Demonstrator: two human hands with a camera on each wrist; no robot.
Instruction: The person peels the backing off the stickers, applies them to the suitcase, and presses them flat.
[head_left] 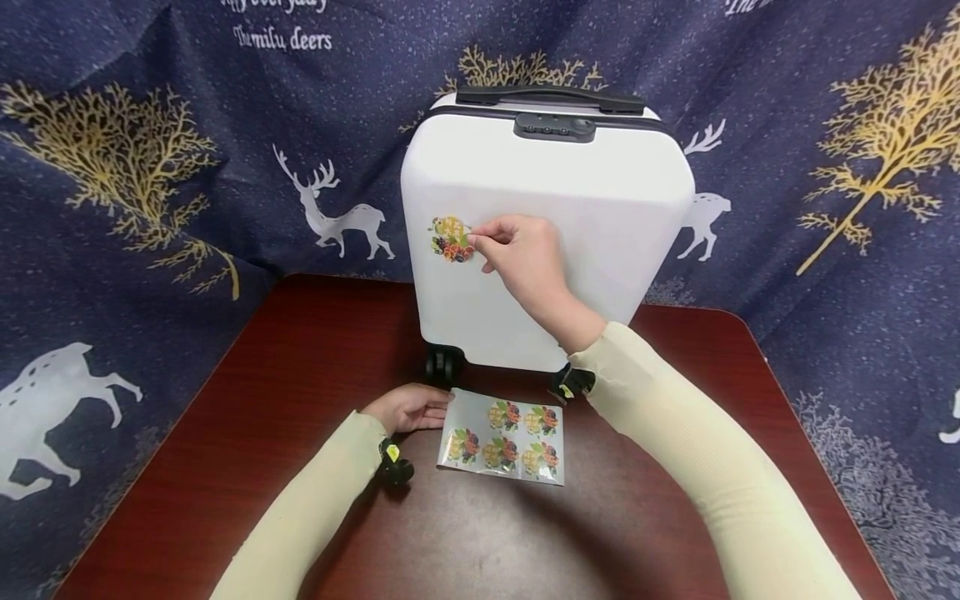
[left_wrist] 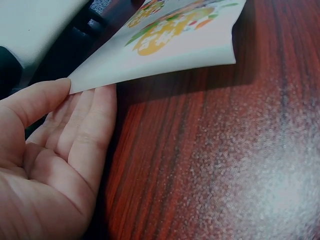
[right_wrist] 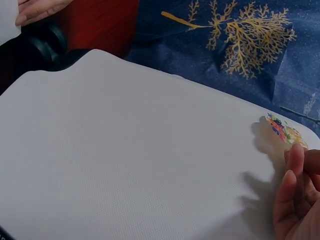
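- Wearing cream sleeves right down at the near edge, with a black wrist camera strapped on by the left cuff.
- Looking across the desk now, dark red and wood-grained, with a pale glare washing over its near middle.
- On to the silvery-white sticker sheet, in front of the suitcase, tilted, with an edge up off the desk in the left wrist view.
- Counting five fruit stickers on it: two in the far row, three in the near row, with a blank patch at the far left.
- Pinching that sheet by its far left corner with the left hand, thumb on top and fingers stretched out underneath!
- Up to the white hard-shell suitcase, upright behind the sheet on black casters.
- Pinching a single fruit sticker by its edge with the right hand, at the left part of the suitcase front; impossible to tell how much of it touches the shell.
- Above, on to a black combination lock and a black carry handle.
- Right at the back, over to a navy backdrop cloth, printed with white deer and golden trees.
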